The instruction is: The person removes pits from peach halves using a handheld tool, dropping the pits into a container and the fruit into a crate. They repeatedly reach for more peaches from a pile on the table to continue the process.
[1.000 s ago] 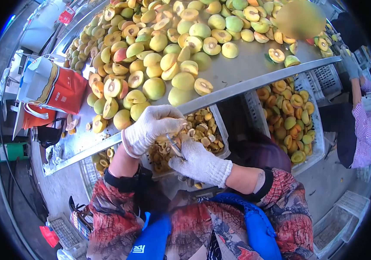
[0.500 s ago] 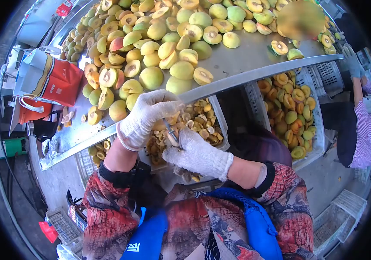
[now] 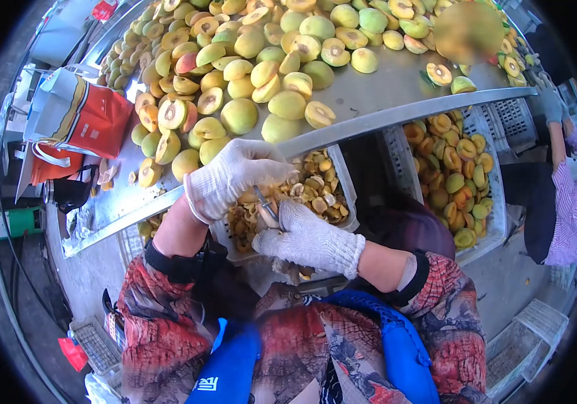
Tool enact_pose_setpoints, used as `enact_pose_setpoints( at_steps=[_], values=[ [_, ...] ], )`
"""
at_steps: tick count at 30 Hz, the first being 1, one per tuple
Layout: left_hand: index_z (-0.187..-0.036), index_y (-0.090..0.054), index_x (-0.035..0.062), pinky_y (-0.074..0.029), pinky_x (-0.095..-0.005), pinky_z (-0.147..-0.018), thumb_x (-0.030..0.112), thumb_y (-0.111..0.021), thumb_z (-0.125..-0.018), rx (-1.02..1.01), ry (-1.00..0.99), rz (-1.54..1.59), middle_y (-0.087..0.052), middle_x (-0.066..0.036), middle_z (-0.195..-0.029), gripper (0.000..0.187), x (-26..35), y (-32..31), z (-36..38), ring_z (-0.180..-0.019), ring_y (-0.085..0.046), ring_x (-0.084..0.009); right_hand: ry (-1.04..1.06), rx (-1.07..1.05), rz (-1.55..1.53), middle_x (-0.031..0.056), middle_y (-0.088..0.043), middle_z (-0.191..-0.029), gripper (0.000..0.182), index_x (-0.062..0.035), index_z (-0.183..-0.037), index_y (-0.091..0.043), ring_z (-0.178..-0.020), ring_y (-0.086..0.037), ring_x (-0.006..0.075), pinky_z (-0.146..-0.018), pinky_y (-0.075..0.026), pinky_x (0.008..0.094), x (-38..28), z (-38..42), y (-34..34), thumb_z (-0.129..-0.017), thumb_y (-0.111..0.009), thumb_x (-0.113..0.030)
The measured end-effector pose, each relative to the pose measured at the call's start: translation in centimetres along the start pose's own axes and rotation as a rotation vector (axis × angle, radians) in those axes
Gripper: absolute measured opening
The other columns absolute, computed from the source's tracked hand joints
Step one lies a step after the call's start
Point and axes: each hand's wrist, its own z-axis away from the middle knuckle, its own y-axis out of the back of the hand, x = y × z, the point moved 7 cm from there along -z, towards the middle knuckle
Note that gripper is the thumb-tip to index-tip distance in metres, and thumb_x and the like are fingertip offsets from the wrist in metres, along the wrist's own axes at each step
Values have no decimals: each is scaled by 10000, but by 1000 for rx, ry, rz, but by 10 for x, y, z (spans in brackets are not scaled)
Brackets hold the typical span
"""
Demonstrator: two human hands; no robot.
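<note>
My right hand [image 3: 312,239], in a white knitted glove, is closed round a small metal tool [image 3: 266,206] with a light handle. Gloved in white too, my left hand [image 3: 234,178] has its fingers bent together beside the tool's tip; what it holds, if anything, is blurred and hidden. Below both hands is a crate [image 3: 347,188] of small fruit scraps [image 3: 318,192]. Just beyond the left hand, halved yellow-green fruits [image 3: 239,116] lie piled on a metal table [image 3: 369,91].
A crate of fruit halves [image 3: 460,161] stands right of centre under the table edge. A red and white bag [image 3: 89,114] sits at the left. Another person's gloved hand [image 3: 550,97] and striped sleeve [image 3: 566,202] show at the far right. An empty crate [image 3: 527,340] is lower right.
The view has shifted slightly, moving the pile a little right in the frame. My left hand's fingers have moved slightly right over the tool; my right hand keeps its grip.
</note>
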Motion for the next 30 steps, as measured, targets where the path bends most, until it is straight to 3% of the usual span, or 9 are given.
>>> enact_pose_setpoints(
  at_steps=[3, 5, 8, 9, 12, 15, 18, 21, 30],
  values=[
    [-886, -666, -14, -468, -240, -713, 249, -650, -799, -51, -73, -70, -618, -25, -794, 278, -1, -1, -1, -768, -579, -100, -134, -70, -76, 57, -606, -840, 305, -3, -1047, -555, -753, -583, 96, -655, -503, 271, -4, 10, -1, -868, -644, -234],
    [-881, -662, -15, -467, -241, -714, 245, -641, -807, -88, -221, -186, -617, -22, -791, 271, 2, -4, -1, -774, -579, -98, -145, -120, -73, 61, -616, -843, 306, -1, -1052, -558, -743, -582, 96, -645, -502, 266, -5, 11, -2, -869, -641, -231],
    [-881, -660, -15, -468, -242, -726, 237, -626, -821, -127, 2, -111, -626, -25, -811, 261, 1, -8, 1, -799, -583, -102, -42, -62, -51, 71, -631, -840, 300, 4, -1045, -560, -686, -590, 100, -594, -501, 258, 2, 7, -4, -867, -640, -224],
    [-892, -664, -13, -465, -245, -751, 252, -613, -833, -159, -421, -334, -633, -45, -834, 276, 19, -10, 4, -832, -587, -112, 17, -16, -38, 75, -636, -837, 298, 6, -1041, -561, -660, -594, 102, -571, -501, 255, -1, 6, -2, -866, -641, -222],
    [-894, -662, -23, -464, -254, -776, 276, -604, -841, -81, -374, -228, -635, -69, -853, 309, 8, -6, 1, -850, -592, -127, -179, -192, -268, 95, -642, -824, 283, 3, -1023, -562, -569, -594, 108, -488, -489, 246, -5, 15, -4, -856, -650, -207],
    [-898, -657, -34, -461, -261, -794, 277, -590, -849, -22, -155, 36, -634, -82, -866, 322, -5, -5, -2, -850, -596, -141, -145, -187, -421, 99, -634, -804, 277, -8, -1013, -552, -514, -578, 106, -442, -468, 228, -2, 15, -5, -851, -656, -207],
    [-937, -649, -40, -478, -282, -803, 279, -595, -844, -11, -241, 145, -644, -96, -895, 337, -2, 0, 1, -859, -612, -174, -119, -255, -505, 89, -628, -786, 290, -19, -1026, -538, -510, -564, 93, -442, -457, 207, -3, 14, -3, -856, -655, -223],
    [-976, -636, -39, -506, -312, -791, 272, -624, -823, 36, -253, 514, -650, -116, -913, 346, 7, -2, 13, -851, -634, -206, -98, -250, -538, 73, -616, -789, 291, -28, -1037, -526, -524, -556, 81, -447, -448, 194, -17, 21, 2, -860, -652, -220],
    [-944, -634, -31, -528, -337, -754, 237, -667, -757, -4, -251, 407, -655, -138, -904, 328, -2, -5, 10, -810, -647, -225, -165, -382, -850, 19, -557, -732, 185, -73, -1037, -509, -466, -509, 63, -383, -400, 189, -14, 26, -14, -911, -605, -168]
  ],
)
